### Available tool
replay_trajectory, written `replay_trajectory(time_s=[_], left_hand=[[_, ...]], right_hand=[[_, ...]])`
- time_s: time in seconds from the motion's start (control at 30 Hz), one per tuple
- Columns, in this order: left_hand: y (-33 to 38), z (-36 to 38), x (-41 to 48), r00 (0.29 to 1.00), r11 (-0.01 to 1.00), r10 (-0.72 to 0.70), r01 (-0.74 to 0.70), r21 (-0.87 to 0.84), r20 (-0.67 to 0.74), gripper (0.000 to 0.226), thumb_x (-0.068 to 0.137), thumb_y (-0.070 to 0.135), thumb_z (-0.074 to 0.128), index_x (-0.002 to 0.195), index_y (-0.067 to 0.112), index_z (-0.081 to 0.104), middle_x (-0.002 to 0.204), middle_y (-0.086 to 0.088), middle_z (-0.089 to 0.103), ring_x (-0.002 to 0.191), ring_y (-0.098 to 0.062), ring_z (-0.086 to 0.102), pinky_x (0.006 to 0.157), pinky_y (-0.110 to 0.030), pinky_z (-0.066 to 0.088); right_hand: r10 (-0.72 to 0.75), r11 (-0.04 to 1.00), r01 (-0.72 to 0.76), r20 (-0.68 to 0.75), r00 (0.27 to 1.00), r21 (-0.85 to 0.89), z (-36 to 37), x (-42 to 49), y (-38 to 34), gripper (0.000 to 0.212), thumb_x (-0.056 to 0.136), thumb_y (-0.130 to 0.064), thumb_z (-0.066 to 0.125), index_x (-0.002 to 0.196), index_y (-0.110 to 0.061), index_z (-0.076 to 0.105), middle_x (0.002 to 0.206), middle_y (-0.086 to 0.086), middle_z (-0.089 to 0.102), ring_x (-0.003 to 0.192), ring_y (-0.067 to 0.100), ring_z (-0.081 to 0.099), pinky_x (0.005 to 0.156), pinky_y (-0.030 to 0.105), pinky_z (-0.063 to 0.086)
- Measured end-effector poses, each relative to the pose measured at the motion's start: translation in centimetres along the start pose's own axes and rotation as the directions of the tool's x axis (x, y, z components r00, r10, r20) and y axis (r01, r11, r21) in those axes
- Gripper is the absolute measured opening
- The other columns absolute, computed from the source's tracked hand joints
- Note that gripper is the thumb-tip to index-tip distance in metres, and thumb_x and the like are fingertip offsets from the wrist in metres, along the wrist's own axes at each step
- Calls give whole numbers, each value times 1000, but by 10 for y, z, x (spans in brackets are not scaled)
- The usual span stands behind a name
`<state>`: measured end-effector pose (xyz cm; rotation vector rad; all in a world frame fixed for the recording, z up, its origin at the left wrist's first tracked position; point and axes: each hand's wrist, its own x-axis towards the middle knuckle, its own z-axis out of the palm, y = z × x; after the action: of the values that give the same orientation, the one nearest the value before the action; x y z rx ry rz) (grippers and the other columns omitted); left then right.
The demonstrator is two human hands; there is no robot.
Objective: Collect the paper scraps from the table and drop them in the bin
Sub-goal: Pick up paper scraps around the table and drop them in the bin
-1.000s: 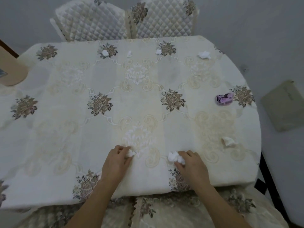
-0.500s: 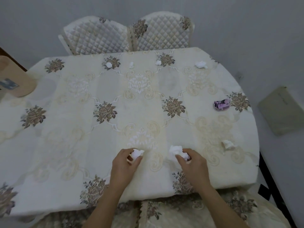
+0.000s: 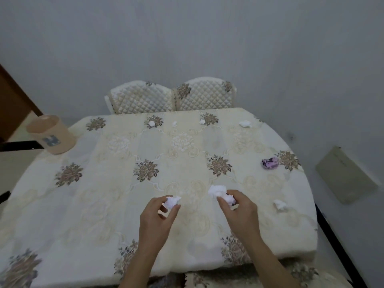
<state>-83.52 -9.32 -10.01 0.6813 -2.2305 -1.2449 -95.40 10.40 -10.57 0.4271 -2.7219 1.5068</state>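
My left hand pinches a small white paper scrap just above the cloth. My right hand grips a larger crumpled white scrap. A loose white scrap lies to the right of my right hand. A purple scrap sits further back on the right. Several white scraps line the far edge, among them one at far left and one at far right. The peach bin stands on the table's far left corner.
The table wears a cream floral cloth. Two quilted chairs stand behind its far edge, against a grey wall. A grey flat panel lies on the floor at right. A dark wooden door is at left.
Both hands have lifted their scraps off the cloth. The view has tilted upward, so the bin at the far left now shows in full.
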Motion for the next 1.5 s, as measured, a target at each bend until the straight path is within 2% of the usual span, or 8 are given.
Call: replay_trajectory(time_s=[0.27,0.47,0.6,0.93,1.07,1.13,1.33,1.5], left_hand=[[6,-37,-27,997,1000,-14,13,-14,-77,15,84,24,76,96,30,69,96,11,65,79,-11,58,58,-13,45],[12,-75,-64,966,998,-61,54,-35,-250,28,85,21,75,92,46,66,95,13,66,76,-12,57,57,-13,44],[6,-101,-101,918,991,-109,128,24,-381,25,84,20,75,93,42,67,93,10,65,76,-13,58,56,-15,46],[-9,-171,-212,725,940,-166,322,117,-668,16,82,23,77,95,27,68,85,13,60,72,-10,58,59,-21,50],[-10,-199,-250,628,928,-165,360,96,-761,25,81,20,79,91,38,66,86,15,62,74,-7,59,59,-16,48],[-16,-212,-267,586,913,-181,398,86,-790,18,81,22,78,92,32,68,87,14,62,75,-8,59,60,-15,48],[-41,-258,-302,515,892,-207,449,56,-832,14,83,23,77,95,26,69,87,9,62,76,-13,59,59,-17,49],[-81,-316,-317,490,878,-205,475,62,-847,14,82,20,77,94,20,70,86,4,62,76,-15,59,58,-16,47]], right_hand=[[-88,994,86,28,996,71,5,-28,-39,14,84,-32,74,87,-38,61,78,-14,63,77,4,59,63,25,49],[-188,979,172,162,969,108,33,-39,-57,17,82,-35,74,94,-24,70,79,-12,65,76,8,61,64,27,49],[-231,966,185,287,930,179,53,-57,-72,17,82,-37,74,93,-25,70,79,-10,65,77,8,61,64,27,49],[-382,917,233,540,750,324,106,-144,-125,14,82,-28,76,84,-34,64,72,-21,61,73,1,59,66,28,50],[-461,884,293,588,664,363,126,-176,-145,12,81,-29,76,83,-34,65,72,-23,61,75,-5,58,63,15,43],[-486,873,308,611,625,378,136,-192,-154,16,81,-30,76,81,-38,62,71,-23,62,74,-6,58,62,11,40],[-548,837,346,660,514,425,173,-239,-187,14,83,-29,74,84,-36,62,70,-23,60,74,-8,59,58,4,38],[-545,837,362,676,495,410,226,-278,-216,13,84,-29,73,80,-19,66,69,-6,64,72,7,58,59,15,41]])
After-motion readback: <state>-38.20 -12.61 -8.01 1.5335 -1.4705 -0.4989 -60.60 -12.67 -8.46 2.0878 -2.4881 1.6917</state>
